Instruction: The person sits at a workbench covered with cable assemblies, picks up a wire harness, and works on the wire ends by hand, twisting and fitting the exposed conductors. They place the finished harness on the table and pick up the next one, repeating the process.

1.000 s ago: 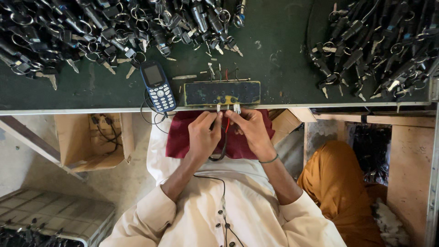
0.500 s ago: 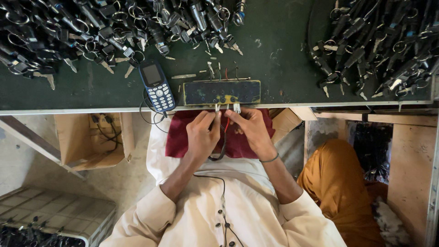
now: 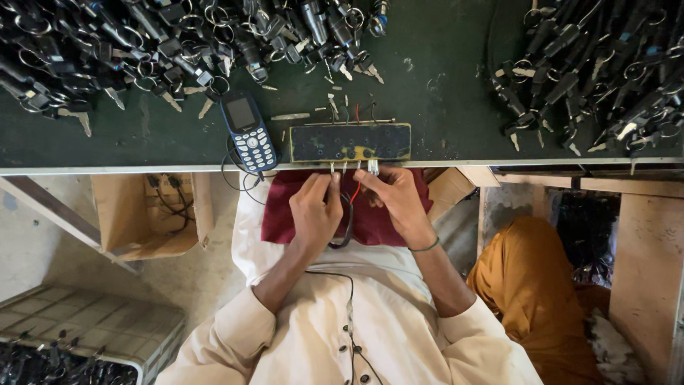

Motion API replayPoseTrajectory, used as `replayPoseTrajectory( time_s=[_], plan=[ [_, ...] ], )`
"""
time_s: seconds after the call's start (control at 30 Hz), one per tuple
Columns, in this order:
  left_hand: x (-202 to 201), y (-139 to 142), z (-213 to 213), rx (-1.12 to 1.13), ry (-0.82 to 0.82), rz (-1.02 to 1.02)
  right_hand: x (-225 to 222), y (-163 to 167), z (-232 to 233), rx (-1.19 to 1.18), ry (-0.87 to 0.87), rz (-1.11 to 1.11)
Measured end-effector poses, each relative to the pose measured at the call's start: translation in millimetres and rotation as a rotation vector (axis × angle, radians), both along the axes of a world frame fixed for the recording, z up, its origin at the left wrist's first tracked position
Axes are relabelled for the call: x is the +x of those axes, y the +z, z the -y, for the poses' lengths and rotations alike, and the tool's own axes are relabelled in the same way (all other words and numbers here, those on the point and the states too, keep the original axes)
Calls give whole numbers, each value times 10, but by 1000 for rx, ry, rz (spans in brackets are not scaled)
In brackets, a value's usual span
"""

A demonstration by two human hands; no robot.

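A dark rectangular block with yellow marks and several small pins sits at the front edge of the green bench. My left hand and my right hand are just below it, over a dark red cloth on my lap. Both hands pinch a thin cable with red and black wires, holding its ends up to the block's front pins. The black part of the cable loops down between my hands.
A blue keypad phone lies left of the block, its cord hanging off the edge. Heaps of black keyed parts with rings fill the bench's far left and right. A cardboard box and a crate stand below left; an orange cloth lies right.
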State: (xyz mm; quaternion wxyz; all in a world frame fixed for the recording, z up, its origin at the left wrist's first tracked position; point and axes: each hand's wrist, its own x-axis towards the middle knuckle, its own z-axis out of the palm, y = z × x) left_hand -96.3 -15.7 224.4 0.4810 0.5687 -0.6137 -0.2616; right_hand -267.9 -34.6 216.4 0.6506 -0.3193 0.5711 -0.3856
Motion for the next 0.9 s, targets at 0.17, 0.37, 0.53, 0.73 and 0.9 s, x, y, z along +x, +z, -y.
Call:
replayPoseTrajectory(
  time_s=[0.17, 0.37, 0.53, 0.73, 0.9],
  plan=[
    [21, -37, 66, 71, 9, -17, -98, 46, 22, 3, 114, -78],
    [-18, -54, 31, 490, 31, -579, -441, -166, 21, -618, 814, -290],
    [-89, -8, 49, 877, 25, -1160, -31, -868, -284, -691, 1031, -638],
    [-187, -45, 91, 712, 79, -1266, 53, -944, -78, -581, 851, -340],
    [-150, -128, 98, 787, 65, -1363, -257, -322, -74, -923, 901, -1002]
  ],
)
